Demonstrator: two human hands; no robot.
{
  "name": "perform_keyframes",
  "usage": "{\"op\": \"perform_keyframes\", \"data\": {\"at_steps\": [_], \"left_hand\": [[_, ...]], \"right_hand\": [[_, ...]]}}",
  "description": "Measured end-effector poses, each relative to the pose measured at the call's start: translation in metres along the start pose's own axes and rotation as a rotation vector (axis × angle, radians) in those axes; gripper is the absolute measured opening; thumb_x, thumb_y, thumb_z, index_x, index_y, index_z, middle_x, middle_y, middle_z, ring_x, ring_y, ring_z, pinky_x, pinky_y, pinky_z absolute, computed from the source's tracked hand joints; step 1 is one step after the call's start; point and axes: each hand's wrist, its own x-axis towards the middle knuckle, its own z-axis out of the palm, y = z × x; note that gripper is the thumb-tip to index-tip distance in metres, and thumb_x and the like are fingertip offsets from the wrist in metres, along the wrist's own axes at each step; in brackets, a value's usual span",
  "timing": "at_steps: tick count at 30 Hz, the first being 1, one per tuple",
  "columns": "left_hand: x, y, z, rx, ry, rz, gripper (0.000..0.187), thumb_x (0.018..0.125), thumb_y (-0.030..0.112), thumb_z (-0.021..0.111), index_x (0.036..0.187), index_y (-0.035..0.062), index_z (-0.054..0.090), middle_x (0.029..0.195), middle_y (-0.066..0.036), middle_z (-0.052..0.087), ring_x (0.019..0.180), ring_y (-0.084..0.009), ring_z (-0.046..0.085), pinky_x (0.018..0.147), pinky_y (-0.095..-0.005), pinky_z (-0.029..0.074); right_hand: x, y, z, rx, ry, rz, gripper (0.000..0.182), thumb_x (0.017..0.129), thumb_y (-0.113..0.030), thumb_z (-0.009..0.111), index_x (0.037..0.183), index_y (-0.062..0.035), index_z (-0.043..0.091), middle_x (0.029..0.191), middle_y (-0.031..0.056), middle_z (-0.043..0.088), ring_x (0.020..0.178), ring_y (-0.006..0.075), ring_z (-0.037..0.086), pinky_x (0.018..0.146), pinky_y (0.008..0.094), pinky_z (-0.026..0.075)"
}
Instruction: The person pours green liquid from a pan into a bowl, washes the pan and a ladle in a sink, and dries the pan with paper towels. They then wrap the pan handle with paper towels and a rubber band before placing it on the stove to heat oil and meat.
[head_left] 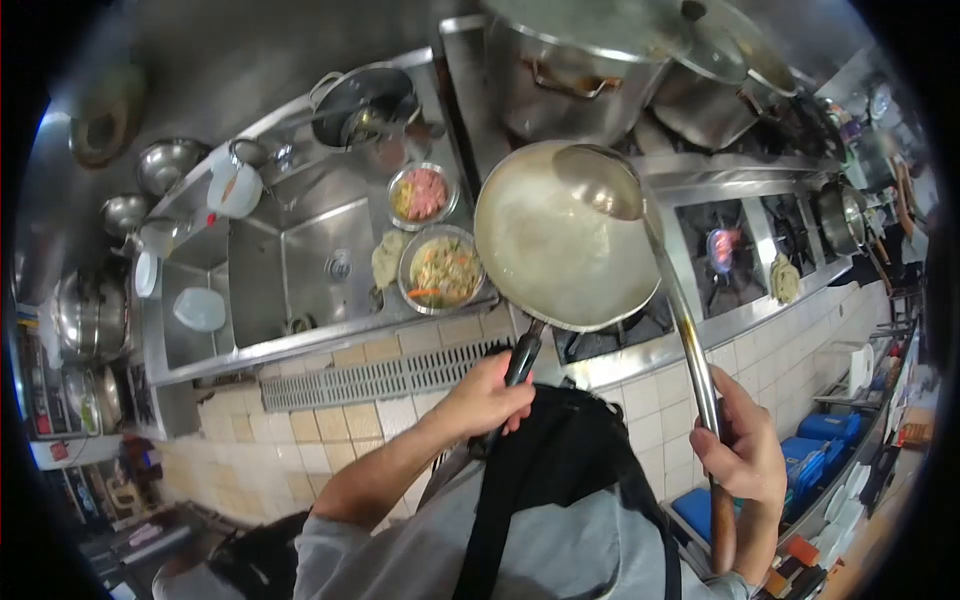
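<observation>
Head view: the pan (pixel 545 255) sits in the middle, over the near left end of the stove (pixel 720 315); whether it rests on a burner or is held above one, I cannot tell. It is round and shallow, with a thin bright rim and a black handle pointing back toward the person. Its inside is pale, greyish cream, with small lighter flecks and a soft shine; whether a thin liquid covers it is unclear.

The left hand (pixel 492 397) has its fingers closed around the black handle. The right hand (pixel 742 445) has its fingers wrapped around the ladle (pixel 688 330), the thumb lying along the shaft. The ladle's steel bowl lies within the pan's upper right part, and its long shiny shaft crosses the rim and ends in a wooden grip.

Just left of the pan, a bowl (pixel 404 285) of mixed food with orange pieces stands on the steel table (pixel 340 327), with a smaller bowl (pixel 393 205) of pink and yellow food behind it. A large pot (pixel 580 108) stands beyond the pan.
</observation>
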Motion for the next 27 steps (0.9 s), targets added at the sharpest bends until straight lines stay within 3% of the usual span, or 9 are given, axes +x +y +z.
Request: {"op": "perform_keyframes", "data": {"at_steps": [2,7,8,12,15,17,20,23,27], "left_hand": [[0.002,-0.002,-0.005,0.018,-0.016,0.013,0.016,0.089,0.009,0.062,0.100,0.0049,0.050,0.074,-0.008,0.060,0.055,-0.0141,0.059,0.046,-0.0291,0.048],[0.000,0.000,-0.021,-0.005,-0.016,-0.021,0.015,0.089,0.009,0.061,0.099,0.0036,0.051,0.073,-0.008,0.060,0.054,-0.0142,0.059,0.045,-0.0292,0.048],[0.000,-0.001,-0.025,-0.018,-0.017,-0.021,0.016,0.089,0.009,0.061,0.100,0.0035,0.051,0.074,-0.007,0.060,0.055,-0.0139,0.059,0.046,-0.0290,0.048],[0.002,0.000,-0.039,-0.016,-0.013,-0.024,0.016,0.090,0.009,0.062,0.100,0.0057,0.051,0.073,-0.007,0.060,0.053,-0.0128,0.057,0.046,-0.0278,0.046],[0.005,-0.001,-0.050,-0.013,-0.020,-0.026,0.016,0.090,0.009,0.063,0.101,0.0053,0.052,0.074,-0.008,0.060,0.054,-0.0129,0.057,0.047,-0.0281,0.047],[0.005,0.000,-0.056,-0.009,-0.036,-0.015,0.017,0.090,0.010,0.064,0.102,0.0050,0.053,0.075,-0.008,0.061,0.053,-0.0131,0.058,0.047,-0.0285,0.047],[0.007,-0.001,-0.062,-0.027,-0.042,-0.013,0.018,0.090,0.010,0.064,0.103,0.0046,0.053,0.076,-0.009,0.062,0.053,-0.0131,0.058,0.047,-0.0285,0.047],[0.009,-0.003,-0.068,-0.042,-0.054,-0.014,0.018,0.090,0.010,0.064,0.103,0.0041,0.053,0.075,-0.009,0.062,0.053,-0.0130,0.057,0.047,-0.0282,0.047],[0.007,0.001,-0.073,-0.062,-0.059,-0.007,0.019,0.090,0.011,0.064,0.103,0.0036,0.053,0.075,-0.008,0.061,0.053,-0.0129,0.057,0.047,-0.0281,0.047]], "right_hand": [[-0.005,-0.015,0.001,0.375,0.102,0.044,0.072,0.079,-0.008,0.073,0.144,0.0067,0.046,0.073,0.0052,0.062,0.056,0.0084,0.056,0.049,0.0226,0.039],[0.045,-0.076,0.008,0.404,0.313,-0.178,0.088,0.069,-0.034,0.082,0.139,0.0082,0.049,0.066,0.0068,0.059,0.041,0.0089,0.051,0.036,0.0212,0.039],[0.062,-0.085,0.001,0.413,0.208,-0.282,0.079,0.075,-0.026,0.077,0.140,0.0079,0.047,0.072,0.0071,0.061,0.047,0.0095,0.054,0.038,0.0229,0.039],[0.138,-0.139,0.000,0.241,0.240,-0.358,0.063,0.081,-0.019,0.067,0.135,0.0088,0.051,0.077,0.0070,0.060,0.049,0.0113,0.054,0.044,0.0255,0.041],[0.195,-0.158,0.004,0.214,0.248,-0.405,0.048,0.080,-0.018,0.065,0.120,0.0077,0.059,0.078,0.0062,0.059,0.056,0.0126,0.053,0.050,0.0274,0.042],[0.225,-0.163,0.005,0.155,0.195,-0.362,0.031,0.079,-0.018,0.065,0.101,0.0039,0.062,0.077,0.0052,0.057,0.061,0.0133,0.053,0.054,0.0280,0.042],[0.259,-0.160,0.001,0.087,0.174,-0.295,0.022,0.079,-0.018,0.064,0.089,0.0001,0.061,0.076,0.0049,0.057,0.061,0.0133,0.053,0.054,0.0279,0.041],[0.275,-0.160,0.005,0.132,0.198,-0.305,0.025,0.082,-0.024,0.065,0.089,-0.0007,0.059,0.072,0.0050,0.058,0.051,0.0127,0.051,0.049,0.0286,0.038],[0.286,-0.165,-0.003,0.130,0.093,-0.256,0.020,0.086,-0.019,0.062,0.090,-0.0003,0.057,0.077,0.0065,0.059,0.051,0.0110,0.049,0.046,0.0260,0.035]]}}
